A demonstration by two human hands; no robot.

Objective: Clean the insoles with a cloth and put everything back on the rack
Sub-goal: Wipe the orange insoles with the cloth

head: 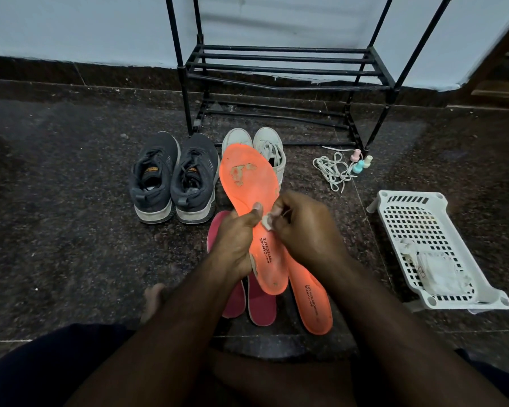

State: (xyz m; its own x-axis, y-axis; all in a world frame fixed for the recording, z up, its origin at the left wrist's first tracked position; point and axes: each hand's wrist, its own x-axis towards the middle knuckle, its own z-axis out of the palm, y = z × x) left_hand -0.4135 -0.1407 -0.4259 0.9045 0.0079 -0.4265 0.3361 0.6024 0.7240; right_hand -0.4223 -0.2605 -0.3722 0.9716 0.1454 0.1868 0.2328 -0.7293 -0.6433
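Note:
My left hand grips a worn orange insole at its middle and holds it up, toe end pointing away. My right hand pinches a small white cloth against the insole's right edge. A second orange insole lies on the floor below, beside two pink insoles. The black metal shoe rack stands against the wall, its shelves bare.
Grey sneakers and pale sneakers stand on the dark stone floor before the rack. Loose white laces and small pastel bottles lie to the right. A white plastic basket holds white cloths. My bare foot rests left.

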